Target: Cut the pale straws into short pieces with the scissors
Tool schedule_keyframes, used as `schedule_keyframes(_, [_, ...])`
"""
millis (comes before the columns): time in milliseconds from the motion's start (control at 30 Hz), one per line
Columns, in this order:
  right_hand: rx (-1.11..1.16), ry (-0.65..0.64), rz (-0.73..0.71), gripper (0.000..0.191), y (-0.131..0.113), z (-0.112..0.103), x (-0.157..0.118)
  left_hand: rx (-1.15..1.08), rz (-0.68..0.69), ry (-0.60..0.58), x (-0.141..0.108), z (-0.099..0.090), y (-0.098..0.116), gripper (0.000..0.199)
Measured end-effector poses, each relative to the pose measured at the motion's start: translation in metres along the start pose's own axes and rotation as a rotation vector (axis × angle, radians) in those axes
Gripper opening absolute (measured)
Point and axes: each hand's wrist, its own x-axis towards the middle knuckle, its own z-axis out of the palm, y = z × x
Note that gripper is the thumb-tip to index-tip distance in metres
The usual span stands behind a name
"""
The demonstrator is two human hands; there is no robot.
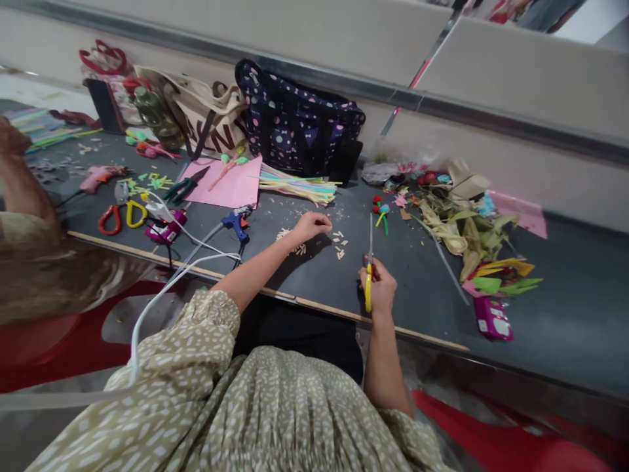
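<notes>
My right hand [382,288] is closed round scissors [368,288] with yellow and red handles, their blades pointing away from me over the dark table. My left hand [313,226] hovers above the table with thumb and fingertips drawn together; whatever is between them, if anything, is too small to make out. Below and beside it lie small pale cut pieces [339,244], with a denser heap [297,249] partly covered by my left wrist. Beyond the scissor tips are small red and blue pompom-like pieces with green stems [383,213].
Left of my hands lie a blue glue gun [236,224], a white cable [196,259] and a second pair of scissors [122,217]. Pastel strips [297,185] and bags [299,124] stand behind. Crumpled leaf-like material [466,229] fills the right. Another person's arm [22,170] is far left.
</notes>
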Motion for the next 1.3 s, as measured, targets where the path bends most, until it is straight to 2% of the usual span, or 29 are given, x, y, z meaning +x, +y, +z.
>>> schedule_keyframes(100, [-0.086, -0.032, -0.133, 0.049, -0.014, 0.009, 0.009, -0.297, -0.106, 0.112, -0.008, -0.012, 0.009, 0.023])
schedule_keyframes(200, [-0.113, -0.086, -0.287, 0.047, -0.024, 0.023, 0.021, -0.579, -0.167, 0.134, -0.017, -0.021, 0.015, 0.031])
schedule_keyframes(400, [-0.162, -0.103, -0.535, 0.044, -0.044, 0.045, 0.053, -0.808, -0.177, 0.218, -0.020, -0.033, 0.013, 0.037])
schedule_keyframes(600, [-0.262, -0.065, -0.690, 0.043, -0.042, 0.063, 0.075, -0.869, -0.169, 0.295, -0.014, -0.045, 0.008, 0.039])
schedule_keyframes(800, [-0.342, -0.124, -0.660, 0.058, -0.037, 0.065, 0.070, -0.900, -0.136, 0.357, -0.014, -0.045, 0.005, 0.034])
schedule_keyframes(900, [-0.411, -0.142, -0.678, 0.056, -0.039, 0.064, 0.066, -0.907, -0.146, 0.362, -0.017, -0.042, 0.008, 0.032])
schedule_keyframes(1100, [-0.405, -0.012, -0.783, 0.047, -0.042, 0.067, 0.059, -0.887, -0.106, 0.391, -0.025, -0.040, 0.017, 0.027])
schedule_keyframes(1300, [-0.408, 0.043, -0.874, 0.043, -0.043, 0.068, 0.054, -0.867, -0.081, 0.400, -0.030, -0.037, 0.023, 0.025])
